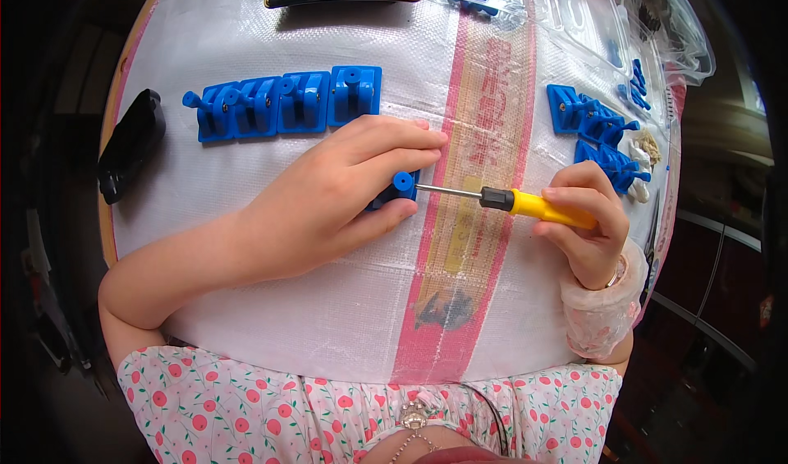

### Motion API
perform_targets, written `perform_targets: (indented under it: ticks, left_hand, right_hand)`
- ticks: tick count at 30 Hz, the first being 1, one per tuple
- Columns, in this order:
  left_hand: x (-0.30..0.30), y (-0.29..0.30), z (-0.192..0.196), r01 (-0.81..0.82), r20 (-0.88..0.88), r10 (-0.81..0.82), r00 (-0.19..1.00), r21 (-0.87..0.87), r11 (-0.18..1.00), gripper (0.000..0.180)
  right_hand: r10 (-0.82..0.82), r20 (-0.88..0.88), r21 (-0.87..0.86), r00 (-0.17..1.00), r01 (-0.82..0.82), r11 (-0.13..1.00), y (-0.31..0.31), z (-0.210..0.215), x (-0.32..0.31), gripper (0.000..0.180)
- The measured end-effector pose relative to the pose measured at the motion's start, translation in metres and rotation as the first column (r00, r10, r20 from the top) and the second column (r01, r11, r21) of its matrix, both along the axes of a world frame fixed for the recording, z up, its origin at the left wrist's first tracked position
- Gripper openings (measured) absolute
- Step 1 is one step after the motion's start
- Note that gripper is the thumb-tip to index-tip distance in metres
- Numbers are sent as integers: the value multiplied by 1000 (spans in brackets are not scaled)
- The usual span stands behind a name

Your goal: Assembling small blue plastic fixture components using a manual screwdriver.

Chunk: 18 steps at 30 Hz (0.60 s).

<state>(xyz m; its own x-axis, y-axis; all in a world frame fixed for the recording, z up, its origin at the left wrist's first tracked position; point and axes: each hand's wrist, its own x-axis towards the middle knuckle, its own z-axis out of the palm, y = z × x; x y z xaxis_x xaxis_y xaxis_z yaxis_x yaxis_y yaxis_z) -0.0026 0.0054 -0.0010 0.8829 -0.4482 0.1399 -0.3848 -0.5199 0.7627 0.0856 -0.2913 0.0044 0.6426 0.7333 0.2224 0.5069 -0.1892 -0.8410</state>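
Four blue plastic brackets (283,103) sit in a row in the upper left of the frame, lined up on the white woven cloth (345,316) that covers the table. A fifth one, the blue bracket (396,190) I am working on, lies near the middle of the frame under my left hand (328,197); my fingers curl over it and my thumb presses from below, so it is pinned flat against the cloth. My right hand (587,230) is wrapped tight round the yellow handle of the screwdriver (509,201), and its thin metal shaft runs leftward with the tip meeting the round boss on the bracket's side.

I judge this to be the fastening step: the tip looks seated, and what comes next calls for a steady twist of the handle while my left keeps the part from rolling or sliding.

More loose blue parts (599,131) are heaped at the right of the frame, near a clear plastic tray (591,20). A black object (130,144) lies at the left edge.
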Motion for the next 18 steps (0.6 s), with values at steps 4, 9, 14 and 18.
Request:
perform_targets:
  ticks: [4,9,14,18]
  left_hand:
    - [0,0,1,6,4,-6,1000,-22,1000,48]
    - [1,0,0,-12,19,13,1000,-47,999,46]
    - [0,0,-1,-6,26,7,1000,-45,999,47]
    - [1,-2,1,-53,6,54,999,-94,994,51]
  right_hand:
    - [15,-53,-17,998,-16,1000,-4,3,1,39]
    - [58,-174,-7,983,-60,998,-5,2,2,36]
    - [34,-94,74,995,-27,997,1,-6,-4,34]
    - [11,-116,64,993,-4,998,-1,-7,-4,36]
